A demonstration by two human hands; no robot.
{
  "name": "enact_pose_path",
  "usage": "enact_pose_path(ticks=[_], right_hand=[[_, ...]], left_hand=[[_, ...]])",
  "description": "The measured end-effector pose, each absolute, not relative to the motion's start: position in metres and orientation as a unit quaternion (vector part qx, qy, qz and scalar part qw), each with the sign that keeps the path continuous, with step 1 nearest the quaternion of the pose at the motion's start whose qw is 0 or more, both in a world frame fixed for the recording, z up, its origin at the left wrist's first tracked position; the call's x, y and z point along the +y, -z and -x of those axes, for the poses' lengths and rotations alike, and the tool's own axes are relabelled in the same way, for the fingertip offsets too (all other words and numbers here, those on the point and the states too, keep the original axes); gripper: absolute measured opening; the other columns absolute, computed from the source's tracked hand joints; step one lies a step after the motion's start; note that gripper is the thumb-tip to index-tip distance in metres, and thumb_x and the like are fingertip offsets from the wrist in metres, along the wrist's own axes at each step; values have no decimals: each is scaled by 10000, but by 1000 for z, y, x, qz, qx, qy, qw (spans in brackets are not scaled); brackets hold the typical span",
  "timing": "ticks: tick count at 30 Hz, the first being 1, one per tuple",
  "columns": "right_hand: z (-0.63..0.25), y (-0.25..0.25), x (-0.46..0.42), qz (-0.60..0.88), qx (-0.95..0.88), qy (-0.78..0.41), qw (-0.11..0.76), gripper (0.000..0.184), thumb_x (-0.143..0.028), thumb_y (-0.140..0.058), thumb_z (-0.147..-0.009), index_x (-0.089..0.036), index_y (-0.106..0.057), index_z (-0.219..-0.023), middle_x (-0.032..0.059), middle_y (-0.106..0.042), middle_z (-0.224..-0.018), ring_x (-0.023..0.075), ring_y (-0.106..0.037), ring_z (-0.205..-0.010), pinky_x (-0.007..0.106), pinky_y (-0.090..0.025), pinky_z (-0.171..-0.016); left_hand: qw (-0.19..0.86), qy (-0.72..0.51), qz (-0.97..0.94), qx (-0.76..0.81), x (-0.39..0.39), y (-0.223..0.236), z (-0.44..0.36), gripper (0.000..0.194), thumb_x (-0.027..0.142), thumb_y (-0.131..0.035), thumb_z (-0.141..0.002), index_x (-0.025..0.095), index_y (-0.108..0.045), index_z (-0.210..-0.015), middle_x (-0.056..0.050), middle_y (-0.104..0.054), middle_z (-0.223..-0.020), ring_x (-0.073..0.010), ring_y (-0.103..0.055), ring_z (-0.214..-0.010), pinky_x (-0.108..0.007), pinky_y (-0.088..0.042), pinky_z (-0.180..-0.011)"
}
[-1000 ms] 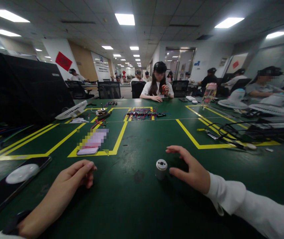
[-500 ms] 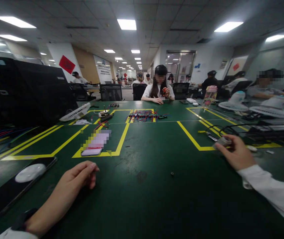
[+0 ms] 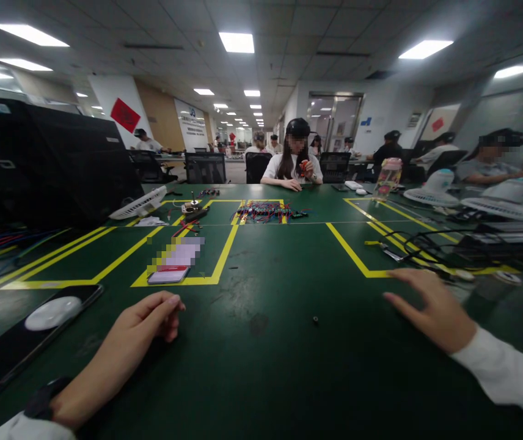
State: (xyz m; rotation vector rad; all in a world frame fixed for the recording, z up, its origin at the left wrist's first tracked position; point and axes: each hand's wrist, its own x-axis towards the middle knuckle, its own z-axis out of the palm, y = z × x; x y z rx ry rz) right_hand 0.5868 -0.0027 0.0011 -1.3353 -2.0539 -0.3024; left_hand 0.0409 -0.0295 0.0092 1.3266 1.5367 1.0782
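My left hand (image 3: 154,318) rests above the green table (image 3: 252,366), fingers curled in with the thumb against them. What lies inside them, if anything, is hidden. My right hand (image 3: 435,311) is open over the right side, thumb and fingers spread, holding nothing. Beyond its wrist stands a grey cylinder with a shiny top (image 3: 502,284), partly blurred. Between the hands lies a small dark round piece like a nut (image 3: 315,320). Past my left hand a phone with a pale screen (image 3: 170,275) lies inside yellow tape.
A dark phone (image 3: 0,360) bearing a white oval object (image 3: 54,313) lies far left. Wired circuit boards (image 3: 268,212) sit mid-table, with a small motor-like part (image 3: 192,206) to their left. Black cables (image 3: 408,247) and a bottle (image 3: 387,178) are at right. A person (image 3: 294,159) sits opposite.
The grey cylinder has left my right hand and now stands farther right on the table. That hand has opened and shifted slightly. My left hand stays nearly still.
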Motion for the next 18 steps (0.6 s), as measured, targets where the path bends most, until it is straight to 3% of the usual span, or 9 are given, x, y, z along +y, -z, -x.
enact_pose_path(ticks=[4, 9, 11, 14, 16, 18], right_hand=[[-474, 7, -10, 402, -865, -112, 280, 369, -443, -544, -964, -234, -631, -1256, 80, -575, -1196, 183, -547, -1093, 355, -488, -961], [-441, 0, 1, 343, -876, -172, 291, 268, -320, -491, -987, -181, -715, -942, 60, -627, -960, 123, -591, -886, 254, -508, -797], [-463, -14, 9, 377, -861, -114, 321, 250, -321, -500, -985, -184, -708, -967, 48, -643, -956, 115, -606, -867, 243, -509, -785], [-529, -37, 21, 463, -791, 94, 388, 293, -426, -537, -960, -191, -707, -999, 50, -660, -990, 147, -615, -886, 282, -498, -812], [-591, -46, 26, 519, -722, 246, 386, 391, -520, -525, -935, -186, -716, -1003, 73, -664, -1000, 185, -612, -907, 316, -482, -823], [-659, -45, 28, 585, -649, 347, 342, 472, -564, -487, -914, -177, -723, -1046, 101, -665, -999, 206, -610, -880, 314, -464, -722]], left_hand=[[410, -430, -520, 614, -31, -11, -41, 399, 606, -611, -835, 211, -664, -828, 32, -633, -608, -152, -606, -565, -258, -488, -540], [421, -439, -510, 609, -33, -12, -40, 392, 600, -621, -830, 211, -668, -829, 32, -628, -610, -158, -603, -571, -270, -494, -548], [428, -444, -507, 602, -33, -10, -39, 375, 586, -626, -834, 213, -666, -832, 34, -624, -624, -157, -599, -577, -272, -495, -551], [434, -447, -506, 596, -34, -8, -37, 364, 575, -629, -837, 213, -664, -831, 33, -623, -627, -160, -599, -579, -276, -497, -552], [433, -444, -507, 599, -33, -8, -37, 371, 580, -630, -833, 212, -666, -824, 31, -624, -616, -161, -599, -573, -275, -495, -549], [427, -441, -510, 603, -33, -10, -39, 380, 587, -628, -829, 210, -667, -810, 31, -623, -599, -159, -597, -563, -272, -490, -543]])
